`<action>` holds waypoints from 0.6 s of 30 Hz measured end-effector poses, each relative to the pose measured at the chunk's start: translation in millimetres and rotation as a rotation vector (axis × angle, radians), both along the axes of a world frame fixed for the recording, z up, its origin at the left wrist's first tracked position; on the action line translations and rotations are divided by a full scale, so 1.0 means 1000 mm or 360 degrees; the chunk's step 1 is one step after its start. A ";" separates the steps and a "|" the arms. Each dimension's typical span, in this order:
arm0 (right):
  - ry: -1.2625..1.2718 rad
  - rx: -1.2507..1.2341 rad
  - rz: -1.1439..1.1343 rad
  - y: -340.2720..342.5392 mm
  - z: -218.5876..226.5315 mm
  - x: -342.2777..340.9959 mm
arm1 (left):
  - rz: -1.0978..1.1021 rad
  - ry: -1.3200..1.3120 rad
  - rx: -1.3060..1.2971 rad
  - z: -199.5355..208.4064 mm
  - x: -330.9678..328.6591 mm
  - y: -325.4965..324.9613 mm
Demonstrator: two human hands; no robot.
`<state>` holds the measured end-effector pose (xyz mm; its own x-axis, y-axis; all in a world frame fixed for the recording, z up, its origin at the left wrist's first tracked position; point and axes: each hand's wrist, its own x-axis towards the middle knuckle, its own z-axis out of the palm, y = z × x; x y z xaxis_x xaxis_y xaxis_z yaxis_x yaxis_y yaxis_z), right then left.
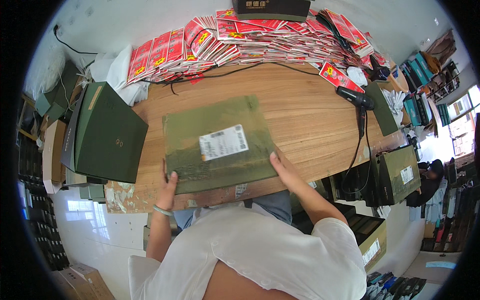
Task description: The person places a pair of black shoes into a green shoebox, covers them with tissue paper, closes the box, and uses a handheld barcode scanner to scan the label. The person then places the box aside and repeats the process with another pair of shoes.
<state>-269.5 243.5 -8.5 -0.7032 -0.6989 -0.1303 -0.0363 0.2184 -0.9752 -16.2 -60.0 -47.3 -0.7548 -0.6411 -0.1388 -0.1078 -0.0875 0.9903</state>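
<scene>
A flat dark green box (220, 112) lies in front of me near the table's front edge, slightly turned. Its top looks scuffed or taped, and a white shipping label (223, 142) is stuck near the middle. My left hand (168, 186) grips the box's near left corner, thumb on top, with a bracelet on that wrist. My right hand (283, 166) holds the right side close to the near corner. The fingers under and behind the edges are partly hidden.
The wooden table (310, 120) carries piled red cards (265, 45) along the wall, crossed by a black cable. A black hair dryer (357, 100) lies at right, its cord hanging over the edge. Large green boxes (107, 135) stand left; labelled boxes (397, 172) sit right, below table height.
</scene>
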 end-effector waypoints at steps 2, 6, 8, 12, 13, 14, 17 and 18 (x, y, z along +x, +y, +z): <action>0.0515 -0.0094 0.0047 -0.009 0.035 0.020 | 0.0031 0.0054 0.0146 -0.002 0.006 -0.027; 0.1322 -0.0357 0.0568 -0.041 0.101 0.037 | 0.0247 -0.0308 -0.0687 -0.025 0.022 -0.095; 0.1480 -0.0310 0.0733 -0.066 0.102 0.048 | 0.0397 0.0154 -0.0558 0.042 0.000 -0.074; 0.1366 -0.0474 0.1033 -0.110 0.111 0.068 | 0.0516 0.0547 -0.0613 0.166 -0.014 0.014; 0.1251 -0.0560 0.1061 -0.115 0.111 0.068 | 0.0482 0.0424 -0.1016 0.165 -0.013 0.016; 0.1136 -0.0643 0.1080 -0.119 0.110 0.067 | 0.0436 0.0297 -0.1415 0.162 -0.013 0.018; 0.0882 -0.0817 0.1082 -0.116 0.099 0.045 | 0.0487 -0.0041 -0.1882 0.148 -0.013 0.023; 0.0816 -0.0855 0.1056 -0.109 0.094 0.033 | 0.0521 -0.0054 -0.1957 0.152 -0.013 0.030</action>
<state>-236.9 134.1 85.4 -0.0313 -0.8482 0.5288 -0.4360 -0.4645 -0.7708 -28.9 -29.8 104.7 -0.5456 -0.5152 0.6610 -0.2819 0.8556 0.4341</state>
